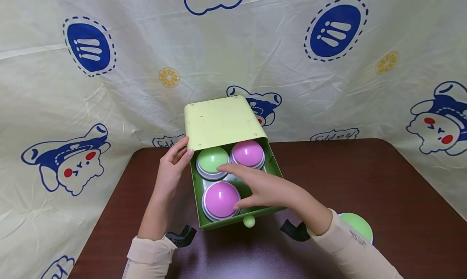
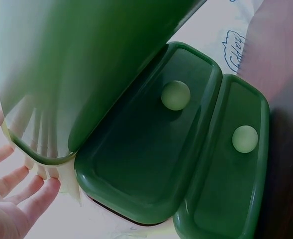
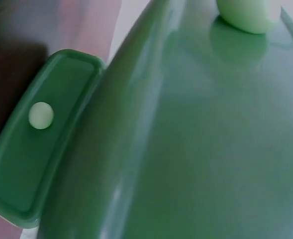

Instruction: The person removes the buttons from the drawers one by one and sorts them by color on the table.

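Observation:
A small green drawer cabinet [image 1: 224, 121] with a pale top stands on the table, its top drawer [image 1: 277, 169] pulled out. Inside sit a jar with a domed green lid [image 1: 213, 159] and two with pink lids, one at the back [image 1: 248, 153] and one in front [image 1: 221, 200]. My left hand [image 1: 173, 161] touches the cabinet's front left corner with its fingertips. Over the drawer's right half spreads my right hand [image 1: 264, 185], fingers reaching above the green lid, thumb right at the front pink lid's edge. It covers the drawer's front right part.
Another green-lidded jar [image 1: 357, 226] stands on the table [image 1: 328, 169] at right, partly behind the right sleeve. The drawer's round knob [image 1: 249, 221] faces me. Two lower drawers, a middle one [image 2: 136, 149] and another [image 2: 226, 174], are closed. A printed cloth [image 1: 219, 48] hangs behind.

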Action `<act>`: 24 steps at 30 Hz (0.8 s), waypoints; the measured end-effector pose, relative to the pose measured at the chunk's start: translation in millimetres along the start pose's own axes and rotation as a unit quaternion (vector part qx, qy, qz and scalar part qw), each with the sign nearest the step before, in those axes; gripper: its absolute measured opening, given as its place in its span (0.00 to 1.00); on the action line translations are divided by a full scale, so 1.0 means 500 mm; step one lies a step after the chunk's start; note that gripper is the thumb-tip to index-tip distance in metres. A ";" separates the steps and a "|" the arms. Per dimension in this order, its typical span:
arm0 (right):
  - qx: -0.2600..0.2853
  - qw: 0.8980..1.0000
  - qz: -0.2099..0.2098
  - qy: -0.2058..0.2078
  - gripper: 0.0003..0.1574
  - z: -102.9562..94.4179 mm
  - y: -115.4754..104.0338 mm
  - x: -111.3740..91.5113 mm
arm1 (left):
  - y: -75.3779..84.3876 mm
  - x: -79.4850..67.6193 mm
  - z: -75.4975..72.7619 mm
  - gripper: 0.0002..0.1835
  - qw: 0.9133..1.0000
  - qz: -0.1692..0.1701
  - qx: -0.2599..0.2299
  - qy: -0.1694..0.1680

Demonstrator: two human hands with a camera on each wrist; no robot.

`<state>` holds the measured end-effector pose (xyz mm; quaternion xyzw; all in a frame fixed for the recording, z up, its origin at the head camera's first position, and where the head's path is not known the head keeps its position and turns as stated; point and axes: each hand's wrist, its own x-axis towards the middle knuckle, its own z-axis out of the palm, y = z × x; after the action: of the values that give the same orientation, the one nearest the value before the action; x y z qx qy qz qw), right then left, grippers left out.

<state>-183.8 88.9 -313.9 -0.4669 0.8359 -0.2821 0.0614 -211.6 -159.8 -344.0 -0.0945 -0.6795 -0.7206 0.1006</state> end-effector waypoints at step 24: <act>-0.026 0.994 -0.060 -0.086 0.45 0.020 0.014 0.028 | -0.003 0.001 0.000 0.24 1.000 0.005 0.009 -0.003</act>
<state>-193.0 76.4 -323.5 -0.5403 0.8050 -0.2222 0.1032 -212.4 -159.9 -345.2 -0.0989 -0.6858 -0.7136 0.1031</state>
